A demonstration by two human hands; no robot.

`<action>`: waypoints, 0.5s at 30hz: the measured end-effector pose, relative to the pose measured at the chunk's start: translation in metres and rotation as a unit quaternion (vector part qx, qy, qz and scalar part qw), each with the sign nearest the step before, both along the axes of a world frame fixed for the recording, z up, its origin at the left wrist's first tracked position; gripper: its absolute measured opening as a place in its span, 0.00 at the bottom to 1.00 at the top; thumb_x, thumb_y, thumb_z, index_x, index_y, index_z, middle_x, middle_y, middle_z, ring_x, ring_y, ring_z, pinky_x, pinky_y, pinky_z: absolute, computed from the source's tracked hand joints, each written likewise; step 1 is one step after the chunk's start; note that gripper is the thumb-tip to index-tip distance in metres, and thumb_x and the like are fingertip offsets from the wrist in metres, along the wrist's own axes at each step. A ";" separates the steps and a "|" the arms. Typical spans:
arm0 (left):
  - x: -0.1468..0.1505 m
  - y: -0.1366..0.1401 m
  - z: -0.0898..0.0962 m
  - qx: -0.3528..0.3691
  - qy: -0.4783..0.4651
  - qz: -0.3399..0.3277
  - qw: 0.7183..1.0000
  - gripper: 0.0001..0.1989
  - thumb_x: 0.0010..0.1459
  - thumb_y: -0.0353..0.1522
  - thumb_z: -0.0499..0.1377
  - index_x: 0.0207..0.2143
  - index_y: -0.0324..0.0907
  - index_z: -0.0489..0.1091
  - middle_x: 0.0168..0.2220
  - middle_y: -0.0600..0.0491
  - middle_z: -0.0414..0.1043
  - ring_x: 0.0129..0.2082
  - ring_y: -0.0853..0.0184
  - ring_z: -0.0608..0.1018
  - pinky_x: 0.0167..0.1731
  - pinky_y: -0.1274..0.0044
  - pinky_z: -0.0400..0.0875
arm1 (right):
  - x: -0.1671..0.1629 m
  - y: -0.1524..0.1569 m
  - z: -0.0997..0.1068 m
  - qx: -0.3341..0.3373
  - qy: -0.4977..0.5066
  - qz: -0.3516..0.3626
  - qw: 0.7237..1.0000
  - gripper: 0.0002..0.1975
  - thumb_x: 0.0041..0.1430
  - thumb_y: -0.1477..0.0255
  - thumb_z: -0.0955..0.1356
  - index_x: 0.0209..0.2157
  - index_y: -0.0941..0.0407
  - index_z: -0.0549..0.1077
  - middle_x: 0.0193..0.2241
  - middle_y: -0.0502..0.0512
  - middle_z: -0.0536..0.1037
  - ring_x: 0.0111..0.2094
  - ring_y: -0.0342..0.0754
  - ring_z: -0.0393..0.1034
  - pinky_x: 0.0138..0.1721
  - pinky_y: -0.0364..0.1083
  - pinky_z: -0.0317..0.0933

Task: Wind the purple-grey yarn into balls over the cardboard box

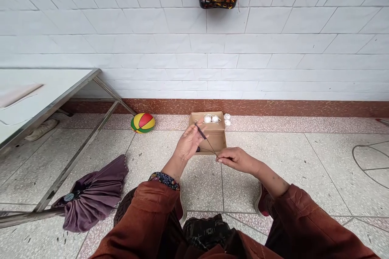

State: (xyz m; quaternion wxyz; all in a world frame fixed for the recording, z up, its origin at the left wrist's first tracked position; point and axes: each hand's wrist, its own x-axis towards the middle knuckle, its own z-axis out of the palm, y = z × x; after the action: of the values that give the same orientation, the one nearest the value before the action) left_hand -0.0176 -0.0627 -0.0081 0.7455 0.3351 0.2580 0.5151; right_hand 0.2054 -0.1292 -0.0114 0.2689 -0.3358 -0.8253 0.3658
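Above the cardboard box, my left hand (186,144) pinches a short, dark, stick-like piece (201,132) between thumb and fingers, the other fingers partly spread. From its lower end a thin dark cord (211,147) runs down to my right hand (238,160), whose fingers are closed on it. The open box (224,137) is on the floor beyond my hands. Two round white bundles (211,119), perhaps wound thread, sit at its far side. A small dark ball-like thing (198,149) lies inside, partly hidden by my left hand.
More white bundles (227,119) lie right of the box. Left of it are a colourful ball (142,123), a folded purple umbrella (97,198) and a metal-framed table (54,105). A black basket (220,2) hangs on the wall. A wire frame (369,168) stands at right.
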 end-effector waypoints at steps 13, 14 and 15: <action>0.028 -0.034 -0.015 0.139 0.161 -0.312 0.926 0.11 0.61 0.38 0.60 0.40 0.44 0.79 0.59 0.44 0.70 0.61 0.54 0.68 0.61 0.61 0.56 | 0.024 0.029 0.006 -0.030 0.109 -0.241 0.964 0.15 0.65 0.59 0.65 0.33 0.54 0.76 0.32 0.53 0.78 0.36 0.49 0.72 0.41 0.47 0.64; 0.027 -0.035 -0.012 0.125 0.137 -0.331 0.925 0.10 0.61 0.37 0.60 0.40 0.45 0.79 0.61 0.44 0.67 0.62 0.53 0.68 0.61 0.61 0.56 | 0.026 0.032 0.000 -0.044 0.106 -0.249 0.962 0.15 0.65 0.60 0.65 0.33 0.54 0.76 0.32 0.53 0.78 0.36 0.48 0.72 0.41 0.47 0.64; 0.027 -0.037 -0.009 0.106 0.106 -0.346 0.926 0.10 0.61 0.37 0.60 0.41 0.45 0.79 0.62 0.43 0.65 0.62 0.52 0.68 0.60 0.60 0.57 | 0.027 0.034 -0.007 -0.058 0.103 -0.251 0.961 0.14 0.64 0.60 0.65 0.32 0.55 0.76 0.31 0.53 0.78 0.36 0.48 0.72 0.41 0.47 0.64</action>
State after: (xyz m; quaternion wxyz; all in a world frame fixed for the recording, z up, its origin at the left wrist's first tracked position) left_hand 0.0093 -0.0993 -0.0175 0.8058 0.5331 0.1478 0.2112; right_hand 0.2327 -0.0947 -0.0180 0.4160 -0.5075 -0.6599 0.3660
